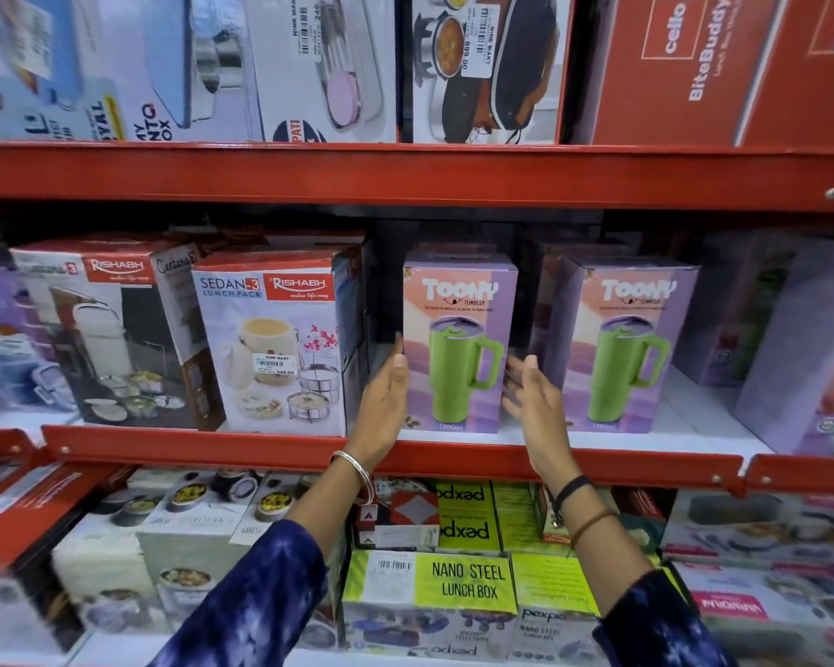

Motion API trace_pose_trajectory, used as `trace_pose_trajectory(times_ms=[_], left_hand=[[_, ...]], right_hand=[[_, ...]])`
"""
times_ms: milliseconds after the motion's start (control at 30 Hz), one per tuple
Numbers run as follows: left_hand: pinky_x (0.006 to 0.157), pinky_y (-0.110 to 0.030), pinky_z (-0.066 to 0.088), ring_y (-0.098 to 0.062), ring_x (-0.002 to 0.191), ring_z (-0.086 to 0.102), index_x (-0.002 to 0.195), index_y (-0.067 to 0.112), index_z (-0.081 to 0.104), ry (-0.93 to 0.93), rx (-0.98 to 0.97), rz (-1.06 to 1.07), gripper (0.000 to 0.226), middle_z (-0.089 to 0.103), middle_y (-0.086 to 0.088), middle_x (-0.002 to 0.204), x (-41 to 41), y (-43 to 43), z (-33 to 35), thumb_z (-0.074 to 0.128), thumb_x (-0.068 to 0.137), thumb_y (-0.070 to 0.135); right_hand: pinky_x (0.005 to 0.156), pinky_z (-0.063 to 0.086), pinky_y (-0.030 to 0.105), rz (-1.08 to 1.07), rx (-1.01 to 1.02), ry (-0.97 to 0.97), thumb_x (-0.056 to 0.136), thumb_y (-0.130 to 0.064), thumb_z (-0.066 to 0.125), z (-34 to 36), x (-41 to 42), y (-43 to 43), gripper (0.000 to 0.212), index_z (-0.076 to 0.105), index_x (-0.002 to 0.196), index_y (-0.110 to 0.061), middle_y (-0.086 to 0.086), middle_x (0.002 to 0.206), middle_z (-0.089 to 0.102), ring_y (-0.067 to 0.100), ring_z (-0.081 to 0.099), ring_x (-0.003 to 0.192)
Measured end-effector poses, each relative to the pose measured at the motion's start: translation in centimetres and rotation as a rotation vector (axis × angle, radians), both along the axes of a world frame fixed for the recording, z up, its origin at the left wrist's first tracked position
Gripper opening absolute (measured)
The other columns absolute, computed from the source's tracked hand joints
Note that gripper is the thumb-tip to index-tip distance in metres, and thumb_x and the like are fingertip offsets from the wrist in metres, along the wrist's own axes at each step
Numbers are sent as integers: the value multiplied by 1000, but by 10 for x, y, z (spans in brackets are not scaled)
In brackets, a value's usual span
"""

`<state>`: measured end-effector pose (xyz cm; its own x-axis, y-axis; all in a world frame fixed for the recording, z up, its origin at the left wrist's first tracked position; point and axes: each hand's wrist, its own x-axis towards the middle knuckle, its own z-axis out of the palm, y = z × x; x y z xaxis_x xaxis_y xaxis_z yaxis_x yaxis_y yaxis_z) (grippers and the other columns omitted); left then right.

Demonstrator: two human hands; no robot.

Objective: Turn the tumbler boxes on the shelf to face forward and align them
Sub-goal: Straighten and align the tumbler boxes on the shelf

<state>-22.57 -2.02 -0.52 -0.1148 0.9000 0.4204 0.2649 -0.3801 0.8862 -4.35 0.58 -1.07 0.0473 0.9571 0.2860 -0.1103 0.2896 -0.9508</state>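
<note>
Now, step in hand: squaring the left tumbler box (459,344) on the middle shelf (501,462), printed front outward.
Left hand (384,402): flat against the box's left side, thumb at the front corner, other fingers hidden behind the edge; pressing, not gripping.
Right hand (533,402): spread open, blurred, just off the box's right lower side; holding nothing, contact not clear enough to tell.
Box between the fingers: upright, front showing, standing near the shelf's front lip.
Second tumbler box (629,349): beyond the right fingertips, also upright and facing out, apart from the first by a gap.
Beyond the left fingers: lunch pack box (270,344), near, with a narrow dark gap.
Doing it well: close both palms on the sides low down, slide rather than lift, keep the base flat, bring the front edge level with the neighbour's.
Risk, judged: pushing high on a tall light carton probably tips it backward.
Check: both fronts in one line, parallel to the lip.
</note>
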Motion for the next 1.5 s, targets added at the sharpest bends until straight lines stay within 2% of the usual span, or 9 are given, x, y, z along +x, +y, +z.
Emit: trace_pose_trajectory(times_ms=[67,200,367,500,667,867,1067,1267,1500], left_hand=[[114,-44,31,-16,142,24,144,40,20,-1,-25,-11,69,24,7,155,1,-5,-1,21,82,71],[104,-29,33,-16,142,24,143,44,17,10,-36,-7,69,23,6,154,4,-19,1,16,80,72],[117,-49,22,-13,143,21,129,66,13,-2,-40,-41,61,23,8,154,2,-29,-4,16,71,86],[117,-54,19,-17,144,18,138,53,13,-24,-33,-28,72,17,8,154,5,-40,-3,16,73,84],[114,-56,25,-43,134,20,143,44,13,22,-29,7,73,18,-25,142,9,-50,-1,13,78,76],[117,-27,14,-7,142,18,146,22,21,6,53,110,53,20,2,157,25,-59,-1,29,97,41],[117,-35,22,-10,144,21,135,56,20,-13,348,166,45,18,0,157,63,-66,-4,32,94,43],[118,-25,16,-11,145,15,140,13,35,165,469,83,50,20,-3,156,115,-60,0,30,96,37],[116,-20,18,0,139,24,143,18,31,112,274,-62,47,31,6,151,175,-27,1,28,99,36]], right_hand=[[110,38,43,2,10,12,78,-65,39,-1,-1,-6,78,48,134,-12,10,141,51,21,49,128],[112,35,40,2,23,24,79,-63,35,-3,0,-20,74,48,134,-14,9,144,47,21,45,132],[112,34,39,7,37,49,86,-56,31,-4,1,-34,66,48,134,-13,9,145,45,21,43,133],[112,34,38,13,44,64,85,-57,31,-5,2,-43,68,48,133,-12,8,144,46,20,43,133],[112,35,40,-2,52,72,82,-60,32,-7,2,-49,72,49,133,-12,10,144,46,21,45,132],[108,39,35,-9,63,45,95,-47,28,-6,6,-50,56,50,132,-11,9,140,50,21,48,129],[108,40,37,-123,108,76,98,-41,26,-5,33,-52,53,52,129,-7,11,137,54,21,51,126],[107,40,36,-277,152,161,99,-39,26,9,89,-45,52,52,128,-4,13,134,55,18,54,120],[111,37,37,-407,136,223,98,-42,32,12,148,-13,50,53,128,-9,7,133,56,17,52,124]])
